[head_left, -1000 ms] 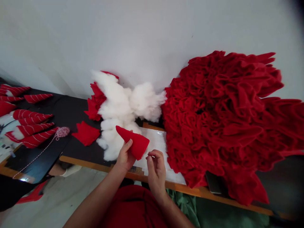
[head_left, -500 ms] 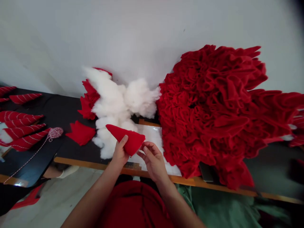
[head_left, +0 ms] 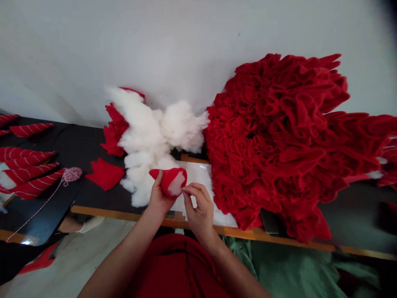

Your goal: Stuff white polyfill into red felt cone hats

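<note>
My left hand (head_left: 159, 198) grips a red felt cone (head_left: 166, 179) over the table's front edge, with its open end turned toward me and white stuffing showing inside. My right hand (head_left: 198, 207) is at the cone's mouth, fingers pinched together against the stuffing there. A heap of loose white stuffing (head_left: 151, 136) lies just behind the cone, against the wall.
A big pile of empty red felt cones (head_left: 285, 140) fills the table's right side. Red cones wound with white string (head_left: 27, 169) lie at the left beside a red-and-white twine ball (head_left: 72, 174). Flat red felt pieces (head_left: 105, 174) rest on the black table (head_left: 80, 145).
The cone has been turned from lying sideways, tip to the left, so that its open mouth with white stuffing faces me. My right hand has closed in on the mouth.
</note>
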`<action>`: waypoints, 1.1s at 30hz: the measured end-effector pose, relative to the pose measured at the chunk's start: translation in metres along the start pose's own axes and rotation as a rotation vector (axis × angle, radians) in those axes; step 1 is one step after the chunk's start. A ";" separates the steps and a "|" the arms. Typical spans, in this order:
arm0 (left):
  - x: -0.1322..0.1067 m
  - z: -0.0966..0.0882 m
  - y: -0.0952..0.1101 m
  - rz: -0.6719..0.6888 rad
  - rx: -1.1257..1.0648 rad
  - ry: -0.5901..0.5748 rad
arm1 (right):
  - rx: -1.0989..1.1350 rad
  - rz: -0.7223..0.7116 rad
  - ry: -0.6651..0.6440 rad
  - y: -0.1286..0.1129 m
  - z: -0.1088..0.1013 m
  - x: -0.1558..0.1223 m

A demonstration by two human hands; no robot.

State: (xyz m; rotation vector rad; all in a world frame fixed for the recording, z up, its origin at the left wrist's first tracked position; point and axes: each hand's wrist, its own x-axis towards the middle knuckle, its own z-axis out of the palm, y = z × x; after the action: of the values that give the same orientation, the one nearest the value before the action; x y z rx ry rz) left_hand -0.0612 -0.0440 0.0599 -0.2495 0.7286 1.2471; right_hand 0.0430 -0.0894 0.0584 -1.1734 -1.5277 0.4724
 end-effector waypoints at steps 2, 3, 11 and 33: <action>-0.002 0.004 0.000 -0.071 0.011 0.004 | -0.047 -0.127 -0.047 0.000 0.002 -0.001; -0.003 0.006 0.000 -0.110 0.018 -0.002 | -0.070 -0.165 -0.062 0.001 0.004 -0.001; -0.006 0.010 0.002 -0.111 -0.003 -0.022 | -0.114 -0.157 -0.039 0.004 0.017 0.004; 0.000 0.019 -0.004 -0.093 0.023 -0.078 | -0.045 -0.032 -0.091 -0.008 0.000 0.018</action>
State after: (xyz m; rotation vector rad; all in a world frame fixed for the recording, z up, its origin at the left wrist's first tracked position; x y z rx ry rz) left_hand -0.0506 -0.0349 0.0735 -0.2121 0.6567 1.1535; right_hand 0.0408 -0.0775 0.0739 -1.1742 -1.6405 0.4778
